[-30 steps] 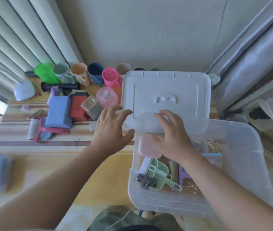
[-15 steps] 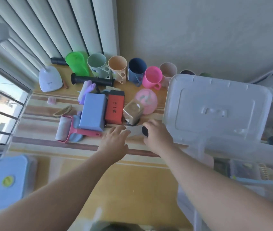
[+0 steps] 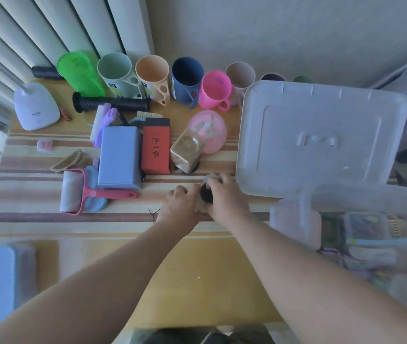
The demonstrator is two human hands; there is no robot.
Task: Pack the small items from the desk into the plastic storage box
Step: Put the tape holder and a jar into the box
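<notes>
Striped desk (image 3: 36,194) — cups (image 3: 216,89), boxes (image 3: 119,157), lint roller (image 3: 73,192), lid (image 3: 321,135).

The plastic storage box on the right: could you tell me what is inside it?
Through the plastic storage box wall, blurred packed items show: a coloured flat case and something comb-like. The lid leaning over its far side hides the rest.

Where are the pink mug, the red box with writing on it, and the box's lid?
pink mug (image 3: 216,89): head view, on its outer wall below the rim.
red box (image 3: 156,147): head view, on its top face by the writing.
lid (image 3: 321,140): head view, on the flat centre near the moulded handle.
</notes>
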